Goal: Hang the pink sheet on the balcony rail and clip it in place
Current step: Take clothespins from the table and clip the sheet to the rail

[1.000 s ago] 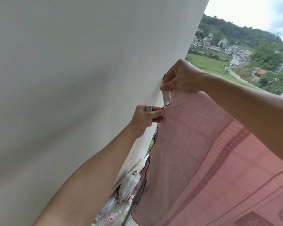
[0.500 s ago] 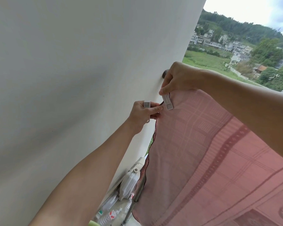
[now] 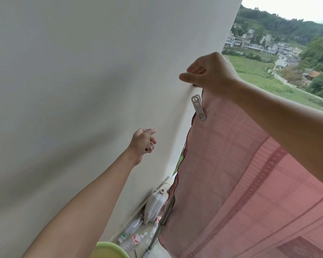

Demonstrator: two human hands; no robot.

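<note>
A: Right hand (image 3: 211, 73) up at the top corner of the sheet (image 3: 241, 174), fingers (image 3: 194, 68) curled in with the thumb stretched toward the wall (image 3: 82, 90), resting at the hem.

B: Pinching the cloth?

A: Can't tell. The fingertips hide the contact, though the hand sits right on the top edge.

B: And the clip (image 3: 198, 107)?

A: White, hanging just below that hand, its jaw biting the sheet's left edge, ring end tilted up.

B: Left hand (image 3: 143, 141)?

A: Lower down, against the wall, clear of the sheet. Fingers loosely closed, forefinger poking out, a thin pale piece held in the curl, likely a second clip seen edge-on.

B: The sheet itself?

A: Draped down the right side, dark-trimmed edge running past bottles (image 3: 153, 205) on the floor.
</note>
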